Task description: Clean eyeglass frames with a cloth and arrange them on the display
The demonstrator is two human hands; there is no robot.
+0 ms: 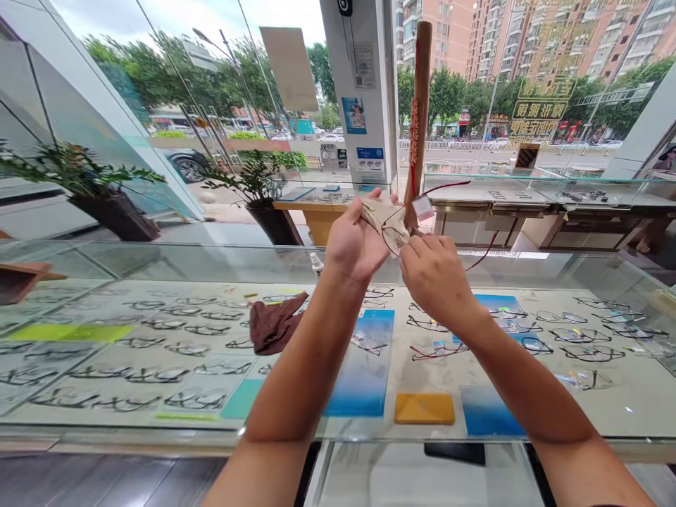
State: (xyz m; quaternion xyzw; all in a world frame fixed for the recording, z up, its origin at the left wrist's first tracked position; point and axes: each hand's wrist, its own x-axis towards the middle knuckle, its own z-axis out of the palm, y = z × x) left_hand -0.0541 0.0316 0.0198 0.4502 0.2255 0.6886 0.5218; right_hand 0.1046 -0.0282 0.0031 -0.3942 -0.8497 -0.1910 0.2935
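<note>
My left hand (355, 243) is raised over the glass counter, palm up, with a beige cloth (376, 213) gripped between thumb and fingers. A pair of eyeglasses (391, 241) with thin dark-red temples lies against this cloth. One temple points up and right, and the other shows beyond my right hand. My right hand (436, 274) is closed at the lens side of the eyeglasses, with its fingertips partly hidden. A small pale tag (422, 208) hangs near the upper temple.
Under my arms, a glass display counter (211, 426) holds several rows of eyeglasses. On it are a brown cloth (274, 324) and a small white spray bottle (317, 264). A yellow case (424, 408) sits near the front. Behind my hands rises a wooden post (421, 105).
</note>
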